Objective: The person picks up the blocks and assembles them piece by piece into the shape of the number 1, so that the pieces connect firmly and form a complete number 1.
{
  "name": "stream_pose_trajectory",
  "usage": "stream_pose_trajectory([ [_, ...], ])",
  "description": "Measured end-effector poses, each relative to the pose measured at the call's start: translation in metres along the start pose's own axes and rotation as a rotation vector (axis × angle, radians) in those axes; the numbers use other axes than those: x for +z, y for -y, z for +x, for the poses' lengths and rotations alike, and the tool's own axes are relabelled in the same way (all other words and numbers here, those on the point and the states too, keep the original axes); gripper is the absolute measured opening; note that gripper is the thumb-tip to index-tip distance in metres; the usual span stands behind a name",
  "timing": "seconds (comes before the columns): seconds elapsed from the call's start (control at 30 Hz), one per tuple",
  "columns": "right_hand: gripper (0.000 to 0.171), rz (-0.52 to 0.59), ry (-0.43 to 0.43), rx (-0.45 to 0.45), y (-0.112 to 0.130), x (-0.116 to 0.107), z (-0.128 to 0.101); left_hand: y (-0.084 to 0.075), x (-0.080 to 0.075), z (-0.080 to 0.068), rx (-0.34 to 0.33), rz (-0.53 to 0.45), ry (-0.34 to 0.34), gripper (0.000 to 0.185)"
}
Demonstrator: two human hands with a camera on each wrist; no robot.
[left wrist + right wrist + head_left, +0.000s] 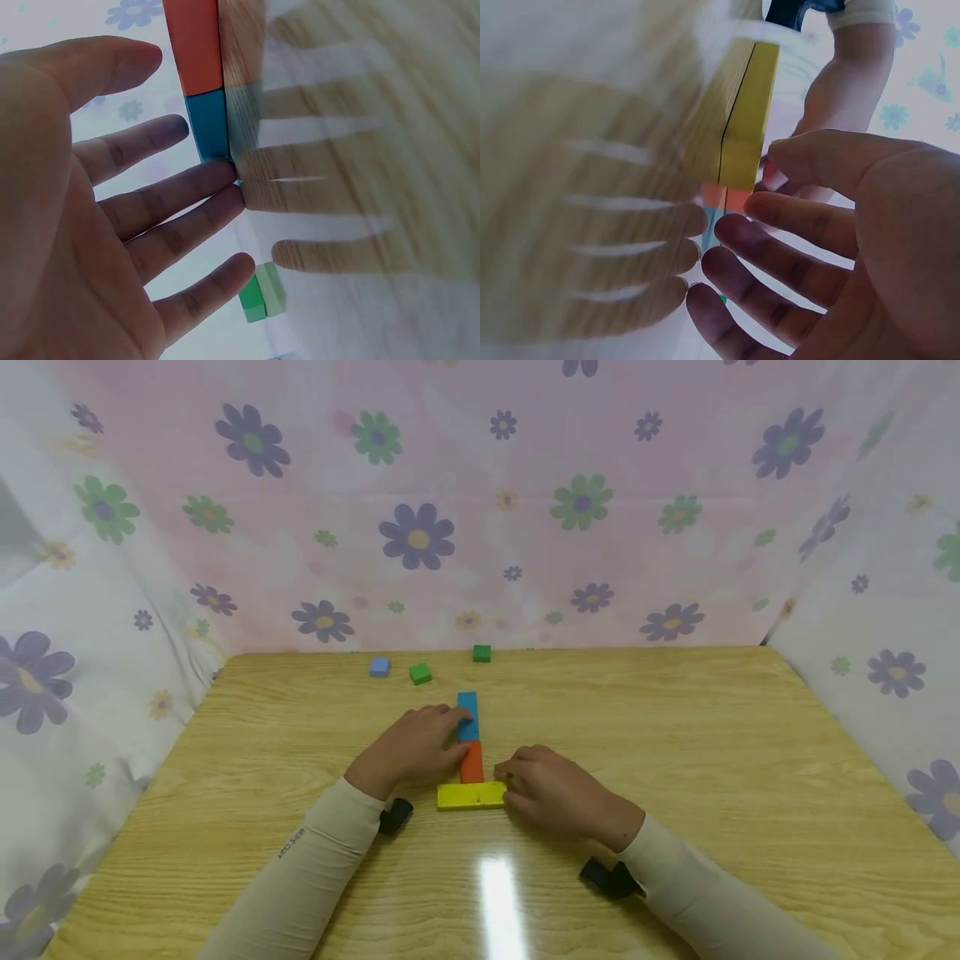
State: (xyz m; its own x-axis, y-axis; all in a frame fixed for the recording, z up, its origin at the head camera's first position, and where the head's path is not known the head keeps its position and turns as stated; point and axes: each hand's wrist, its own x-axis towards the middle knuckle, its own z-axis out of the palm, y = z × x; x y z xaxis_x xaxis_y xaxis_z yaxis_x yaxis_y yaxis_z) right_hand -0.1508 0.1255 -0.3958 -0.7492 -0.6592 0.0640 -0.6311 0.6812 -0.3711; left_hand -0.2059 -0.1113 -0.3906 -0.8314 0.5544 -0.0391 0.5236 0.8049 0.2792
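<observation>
Left hand lies flat-ish on the table, fingers extended and relaxed, holding nothing. Its fingertips touch the left side of the blue block; the left wrist view shows the fingers straight and spread, tips against that block's edge. The thumb side sits near the orange block, contact there not determinable.

Right hand rests on the table just right of the yellow block. Its fingers are loosely bent, not closed round anything. The right wrist view shows the thumb tip at the end of the yellow block and the other fingers spread below it; whether they press the block cannot be told.

The three blocks form one arrangement between the hands. The yellow block lies crosswise, nearest the person. The orange block stands lengthwise from its middle, touching it, and the blue block continues the line away from the person, end to end with the orange one.

Further out, near the table's far edge, lie three small cubes, well apart from both hands: a light blue cube, a green cube beside it, and a darker green cube to the right. The wooden table is enclosed by flower-print fabric at back and sides. Both forearms wear cream sleeves.
</observation>
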Motion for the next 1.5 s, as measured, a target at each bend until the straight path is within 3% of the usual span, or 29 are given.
stream_pose_trajectory([
  [0.17,0.033,-0.002,0.0,0.02,-0.009,-0.004,0.011,0.001,0.002,-0.004,-0.025,-0.019,0.006,0.049],
  [0.4,0.032,-0.107,-0.024,0.041,-0.019,-0.013,0.039,0.003,0.005,-0.008,-0.023,-0.043,-0.012,0.049],
  [0.7,0.039,-0.15,0.007,0.137,-0.043,-0.023,0.079,0.004,0.005,-0.008,-0.04,-0.062,0.008,0.051],
  [1.03,0.05,-0.174,0.075,0.194,-0.063,-0.031,0.106,0.005,0.006,-0.006,-0.02,-0.07,0.003,0.05],
  [1.5,0.055,-0.117,0.144,0.161,-0.078,-0.032,0.136,0.005,0.005,-0.007,-0.029,-0.076,0.02,0.051],
])
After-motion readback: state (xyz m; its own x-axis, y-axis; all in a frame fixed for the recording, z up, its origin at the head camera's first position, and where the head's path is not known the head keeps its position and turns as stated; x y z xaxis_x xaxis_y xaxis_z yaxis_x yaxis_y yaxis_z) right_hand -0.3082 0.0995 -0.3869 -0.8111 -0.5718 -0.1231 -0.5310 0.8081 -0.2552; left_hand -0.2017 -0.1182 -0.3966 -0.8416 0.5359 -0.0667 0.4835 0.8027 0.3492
